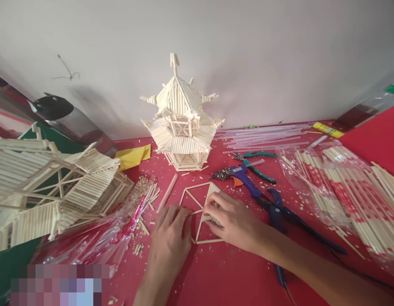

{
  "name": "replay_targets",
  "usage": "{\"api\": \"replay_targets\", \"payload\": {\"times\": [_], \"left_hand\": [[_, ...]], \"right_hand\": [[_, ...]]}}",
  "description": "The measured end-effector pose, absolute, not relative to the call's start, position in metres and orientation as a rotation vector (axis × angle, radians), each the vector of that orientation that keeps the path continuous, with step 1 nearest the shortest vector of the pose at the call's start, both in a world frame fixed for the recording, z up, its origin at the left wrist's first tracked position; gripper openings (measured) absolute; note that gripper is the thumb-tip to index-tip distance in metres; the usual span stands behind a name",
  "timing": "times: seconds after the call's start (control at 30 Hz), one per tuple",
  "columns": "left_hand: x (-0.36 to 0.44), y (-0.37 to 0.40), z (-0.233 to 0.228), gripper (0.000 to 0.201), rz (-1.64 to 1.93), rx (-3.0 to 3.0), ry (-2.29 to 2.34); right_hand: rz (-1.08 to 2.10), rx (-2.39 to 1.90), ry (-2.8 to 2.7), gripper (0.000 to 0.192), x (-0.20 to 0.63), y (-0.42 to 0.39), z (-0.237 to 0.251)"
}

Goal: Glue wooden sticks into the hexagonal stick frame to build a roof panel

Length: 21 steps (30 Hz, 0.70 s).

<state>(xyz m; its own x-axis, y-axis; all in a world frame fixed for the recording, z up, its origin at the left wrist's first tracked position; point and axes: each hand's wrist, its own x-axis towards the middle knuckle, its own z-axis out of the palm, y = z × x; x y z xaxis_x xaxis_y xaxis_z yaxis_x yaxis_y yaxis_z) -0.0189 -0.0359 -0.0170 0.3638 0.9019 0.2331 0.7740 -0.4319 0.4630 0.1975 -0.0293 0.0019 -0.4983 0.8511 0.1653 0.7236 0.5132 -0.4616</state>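
Pressing flat stick frame [197, 212] w/ both hands, left [169, 233] & right [230, 221], apex pointing toward wall.

Your two bare forearms, no sleeves in view, your left hand [169, 238] lower centre, your right hand [232, 219] beside it, no rings or watch.

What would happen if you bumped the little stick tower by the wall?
The stick tower would probably tip easily: it stands tall on a narrow base with wide roofs above. It likely weighs little, being thin sticks with open gaps. The thin roof tips and spire look apt to snap, so it seems fragile.
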Motion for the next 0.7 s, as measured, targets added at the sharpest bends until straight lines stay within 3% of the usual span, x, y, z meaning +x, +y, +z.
{"api": "replay_targets", "payload": {"times": [0.7], "left_hand": [[-0.0194,-0.0354,-0.0194,0.020,0.682,2.345,1.480]], "right_hand": [[0.319,-1.281,-2.394,0.006,0.1948,-0.0300,-0.0043]]}}
